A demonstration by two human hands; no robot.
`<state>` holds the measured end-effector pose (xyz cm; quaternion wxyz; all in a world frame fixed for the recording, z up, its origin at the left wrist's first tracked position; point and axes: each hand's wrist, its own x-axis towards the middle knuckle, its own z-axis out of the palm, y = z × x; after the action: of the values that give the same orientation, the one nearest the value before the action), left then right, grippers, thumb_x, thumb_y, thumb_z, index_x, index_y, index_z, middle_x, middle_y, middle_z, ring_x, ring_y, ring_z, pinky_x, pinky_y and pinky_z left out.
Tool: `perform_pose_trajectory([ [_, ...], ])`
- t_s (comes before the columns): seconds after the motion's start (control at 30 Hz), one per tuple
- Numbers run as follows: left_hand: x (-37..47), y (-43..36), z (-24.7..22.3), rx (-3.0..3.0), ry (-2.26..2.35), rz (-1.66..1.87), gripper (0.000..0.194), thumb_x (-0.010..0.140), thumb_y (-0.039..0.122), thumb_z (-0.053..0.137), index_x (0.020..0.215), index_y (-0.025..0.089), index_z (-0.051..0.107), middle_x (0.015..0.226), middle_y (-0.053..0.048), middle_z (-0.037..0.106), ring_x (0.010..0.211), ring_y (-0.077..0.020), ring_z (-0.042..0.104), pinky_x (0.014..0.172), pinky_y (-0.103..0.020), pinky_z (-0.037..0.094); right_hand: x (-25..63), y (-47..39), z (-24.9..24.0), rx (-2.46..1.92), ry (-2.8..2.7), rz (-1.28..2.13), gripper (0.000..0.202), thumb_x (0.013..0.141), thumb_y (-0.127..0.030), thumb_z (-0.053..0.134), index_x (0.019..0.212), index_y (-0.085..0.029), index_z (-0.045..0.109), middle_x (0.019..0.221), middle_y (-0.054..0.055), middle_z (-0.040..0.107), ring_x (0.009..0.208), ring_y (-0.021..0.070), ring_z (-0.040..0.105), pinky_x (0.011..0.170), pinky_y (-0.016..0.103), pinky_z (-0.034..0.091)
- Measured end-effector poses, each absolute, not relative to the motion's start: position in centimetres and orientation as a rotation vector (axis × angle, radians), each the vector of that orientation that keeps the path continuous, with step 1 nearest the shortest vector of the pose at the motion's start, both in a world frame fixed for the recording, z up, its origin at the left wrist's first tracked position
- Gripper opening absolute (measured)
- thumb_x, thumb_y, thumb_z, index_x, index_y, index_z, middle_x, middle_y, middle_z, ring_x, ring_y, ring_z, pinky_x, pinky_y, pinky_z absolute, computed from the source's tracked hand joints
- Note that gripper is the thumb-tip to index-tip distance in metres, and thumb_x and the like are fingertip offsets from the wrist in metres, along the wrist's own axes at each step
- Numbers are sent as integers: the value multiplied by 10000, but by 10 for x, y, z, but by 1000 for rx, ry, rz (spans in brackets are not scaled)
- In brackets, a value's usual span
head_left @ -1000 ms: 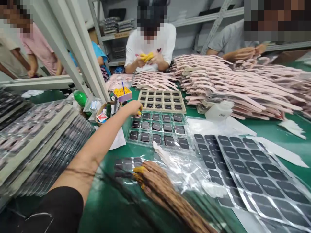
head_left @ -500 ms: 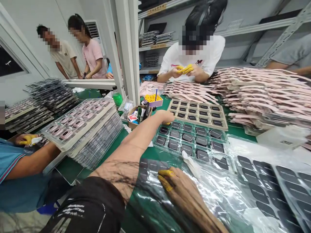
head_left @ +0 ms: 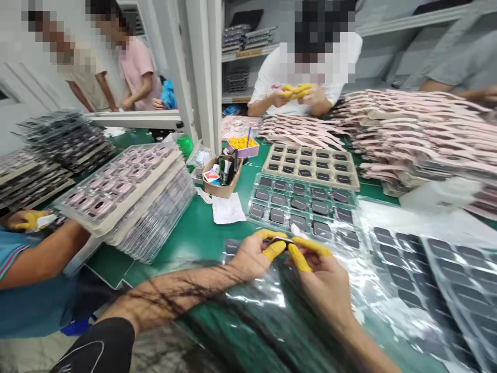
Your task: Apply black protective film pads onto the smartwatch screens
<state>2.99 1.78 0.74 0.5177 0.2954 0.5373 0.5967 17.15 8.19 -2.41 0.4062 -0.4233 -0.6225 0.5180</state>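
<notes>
My left hand [head_left: 254, 254] and my right hand [head_left: 324, 269] meet over the plastic-covered part of the green table. Yellow covers sit on the thumbs and forefingers of both. Between their fingertips they pinch a small dark piece [head_left: 286, 241], seen nearly edge-on. Just beyond them lies a clear plastic tray [head_left: 252, 207] of dark rounded-square pieces. Behind it is a beige tray [head_left: 356, 178] with similar dark pieces in its compartments. Some flat dark pieces [head_left: 232, 247] lie beside my left hand, partly hidden by it.
A tall stack of trays [head_left: 155, 207] stands at the left, near a co-worker's arm [head_left: 50, 254]. A cardboard box [head_left: 223, 190] of small items and a box of yellow pieces [head_left: 243, 144] sit behind. Pink strips [head_left: 423, 134] are piled at right; another person [head_left: 267, 77] works opposite.
My left hand has come back from the beige tray to my right hand, which has lifted and turned. Both now hold the small dark piece. The view has shifted slightly.
</notes>
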Motion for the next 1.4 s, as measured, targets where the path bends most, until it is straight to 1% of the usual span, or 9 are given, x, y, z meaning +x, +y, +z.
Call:
perform_pose_trajectory([
  [0.17, 23, 21, 15, 565, 1162, 1467, 373, 765, 437, 883, 1024, 239, 702, 1099, -83, 775, 1095, -271, 759, 1042, -429, 619, 176, 83, 8, -963, -1287, 1619, 434, 627, -474, 923, 931, -317, 655, 726, -57, 635, 482, 151, 544, 430, 325, 507],
  [0.27, 14, 23, 19, 530, 1190, 1473, 421, 816, 502, 826, 1103, 236, 671, 1052, -59, 747, 989, -234, 771, 953, -416, 651, 203, 106, 25, -937, -1693, 1807, 421, 679, -494, 898, 957, -291, 653, 669, -78, 631, 440, 118, 470, 422, 276, 406],
  [0.43, 1, 26, 20, 695, 1335, 1316, 436, 867, 452, 782, 1203, 255, 587, 977, 4, 684, 683, -113, 695, 696, -292, 617, 228, 136, 22, -1237, -2322, 978, 396, 775, -497, 845, 1065, -243, 754, 734, -12, 656, 638, 183, 587, 584, 315, 419],
  [0.5, 0, 26, 21, 741, 1331, 1270, 410, 843, 369, 806, 1163, 233, 589, 965, 5, 694, 691, -103, 671, 696, -265, 594, 220, 139, 11, -1290, -2233, 637, 410, 863, -501, 763, 1158, -217, 746, 892, 52, 668, 766, 219, 615, 671, 355, 462],
  [0.6, -1, 27, 23, 789, 1308, 1218, 579, 679, 188, 901, 1181, 214, 612, 936, 13, 712, 771, -114, 686, 764, -248, 587, 206, 136, -4, -1167, -2258, 369, 205, 917, -392, 696, 972, -205, 761, 1108, 144, 661, 992, 284, 613, 844, 435, 495],
  [0.73, -4, 27, 19, 830, 1315, 1179, 663, 582, 127, 926, 1183, 211, 658, 811, 40, 710, 745, -135, 709, 760, -259, 583, 198, 124, -5, -775, -2262, 371, 173, 932, -343, 679, 796, -237, 678, 1245, 133, 689, 1157, 314, 593, 1015, 519, 439],
  [0.9, -5, 26, 7, 896, 1314, 1094, 542, 570, 133, 919, 1063, 177, 697, 799, 2, 766, 792, -187, 762, 775, -283, 598, 185, 109, 2, -583, -2309, 414, 83, 987, -301, 657, 950, -259, 719, 870, 42, 720, 880, 229, 588, 832, 411, 376],
  [1.2, -4, 26, 3, 963, 1367, 1059, 519, 536, 148, 914, 1011, 173, 707, 724, 12, 760, 756, -199, 752, 694, -253, 549, 178, 109, -14, -751, -2179, 345, 185, 960, -383, 697, 821, -262, 679, 784, 10, 640, 776, 219, 538, 761, 400, 374],
  [1.4, -3, 27, 8, 911, 1376, 1098, 586, 543, 160, 931, 1090, 143, 722, 741, -5, 762, 685, -150, 696, 696, -254, 513, 186, 109, -10, -735, -2066, 413, 218, 967, -359, 667, 778, -270, 606, 1010, 45, 729, 966, 263, 650, 905, 486, 440],
])
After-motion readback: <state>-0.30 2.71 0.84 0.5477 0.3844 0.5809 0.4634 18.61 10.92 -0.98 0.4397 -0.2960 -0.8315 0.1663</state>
